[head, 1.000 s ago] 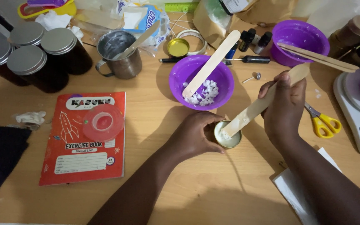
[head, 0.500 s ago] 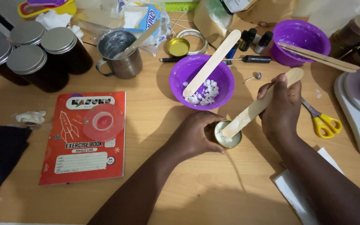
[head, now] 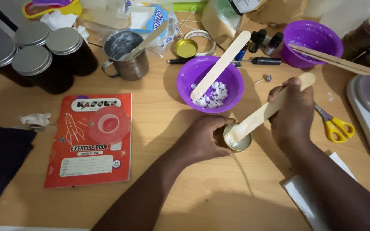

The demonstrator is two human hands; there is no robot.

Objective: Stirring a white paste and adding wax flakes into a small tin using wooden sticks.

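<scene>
Your left hand (head: 204, 139) wraps around a small round tin (head: 237, 137) that sits on the tabletop (head: 202, 201) just in front of you, fingers closed on its side so it cannot slide or tip while you work in it. Your right hand (head: 294, 111) is closed around the upper part of a flat wooden stick (head: 264, 113), held at a slant so its lower end dips into the tin, where a pale, creamy stuff shows (whether you are stirring or scraping I cannot tell). Just beyond the tin stands a purple bowl (head: 193, 77) with white flakes (head: 213, 95) and a second wooden stick (head: 221, 65) leaning in it, close enough to reach without letting go. The yellow-handled scissors (head: 335, 126) lie to the right of your right hand, near the white scale (head: 367, 124). A red exercise book (head: 82, 149) with a clear round lid (head: 108, 124) on it lies well off to the left, out of the mess, and a metal mug (head: 125, 55) stands behind it.
</scene>
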